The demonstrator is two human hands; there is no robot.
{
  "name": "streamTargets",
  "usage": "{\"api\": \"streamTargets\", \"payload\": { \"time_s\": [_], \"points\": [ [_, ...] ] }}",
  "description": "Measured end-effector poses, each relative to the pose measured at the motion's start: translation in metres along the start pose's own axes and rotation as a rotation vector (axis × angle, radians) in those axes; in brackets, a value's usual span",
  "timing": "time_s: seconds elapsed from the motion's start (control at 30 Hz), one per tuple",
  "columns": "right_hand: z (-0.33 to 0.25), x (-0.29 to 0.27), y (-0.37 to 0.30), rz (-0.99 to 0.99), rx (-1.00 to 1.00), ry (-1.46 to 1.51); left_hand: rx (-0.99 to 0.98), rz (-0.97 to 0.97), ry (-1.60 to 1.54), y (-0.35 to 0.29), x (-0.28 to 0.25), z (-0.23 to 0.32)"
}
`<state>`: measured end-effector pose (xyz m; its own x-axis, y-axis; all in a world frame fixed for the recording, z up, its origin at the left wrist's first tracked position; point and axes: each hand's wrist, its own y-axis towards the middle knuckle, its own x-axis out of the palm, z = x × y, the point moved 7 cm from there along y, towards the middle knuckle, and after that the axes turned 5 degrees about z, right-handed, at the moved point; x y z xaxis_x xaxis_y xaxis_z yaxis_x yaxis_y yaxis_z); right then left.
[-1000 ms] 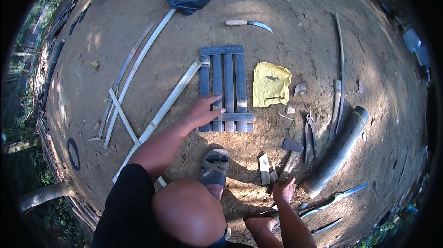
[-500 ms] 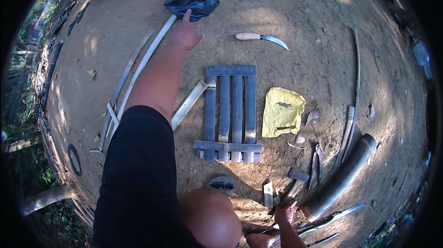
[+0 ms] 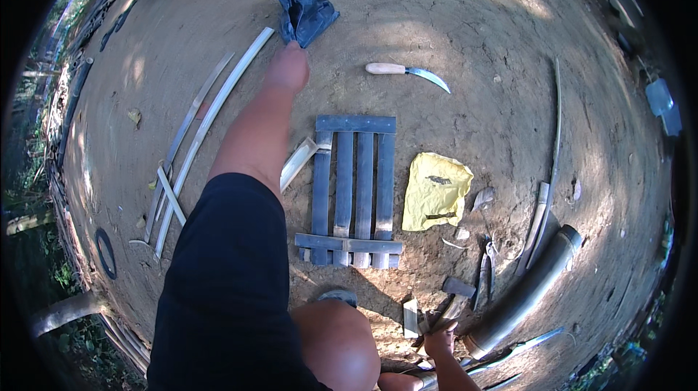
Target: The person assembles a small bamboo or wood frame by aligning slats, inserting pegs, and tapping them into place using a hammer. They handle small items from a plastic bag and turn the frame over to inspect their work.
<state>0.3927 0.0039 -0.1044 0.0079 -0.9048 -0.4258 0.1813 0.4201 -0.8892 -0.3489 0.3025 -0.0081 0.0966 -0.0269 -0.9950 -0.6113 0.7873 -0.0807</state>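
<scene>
My left hand (image 3: 289, 67) stretches far forward, closed on the near edge of a black plastic bag (image 3: 309, 13), which looks bunched and pulled up. My right hand (image 3: 440, 342) is low in the view, closed round the lower handle of a hammer (image 3: 458, 288) whose dark head points away from me. Between them lies a frame of dark bamboo slats (image 3: 344, 187), with crosspieces at its far and near ends. A light bamboo piece (image 3: 299, 162) leans at the frame's left side. Beyond the frame is a curved knife (image 3: 408, 71) with a wooden handle.
A yellow cloth or bag (image 3: 436, 191) lies right of the frame. Pliers (image 3: 485, 271) and a thick bamboo pole (image 3: 523, 290) rest near the hammer. Long bamboo strips (image 3: 218, 104) lie at left, with a black ring (image 3: 106, 253) farther out. A thin stick (image 3: 556, 136) lies at right.
My left hand has gone from pointing at the bag to gripping its near edge; the bag's mouth has folded in and turned. The whole view has shifted slightly. My right hand stays at the hammer.
</scene>
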Motion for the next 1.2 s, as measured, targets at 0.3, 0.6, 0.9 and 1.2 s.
{"api": "streamTargets", "payload": {
  "time_s": [0.3, 0.6, 0.9, 1.2],
  "points": [
    [-0.009, -0.015, -0.011, -0.103, 0.013, -0.052, 0.309, -0.017, 0.018, -0.145, -0.021, -0.077],
    [0.007, -0.004, 0.009, 0.016, -0.053, -0.052, 0.345, 0.135, -0.112, -0.234, -0.044, -0.043],
    [0.016, -0.004, 0.019, 0.062, -0.031, -0.036, -0.312, -0.158, -0.343, -0.117, 0.026, -0.023],
    [0.018, -0.008, 0.016, 0.04, -0.101, -0.06, -0.717, 0.197, -1.038, -0.098, 0.038, -0.086]
  ]
}}
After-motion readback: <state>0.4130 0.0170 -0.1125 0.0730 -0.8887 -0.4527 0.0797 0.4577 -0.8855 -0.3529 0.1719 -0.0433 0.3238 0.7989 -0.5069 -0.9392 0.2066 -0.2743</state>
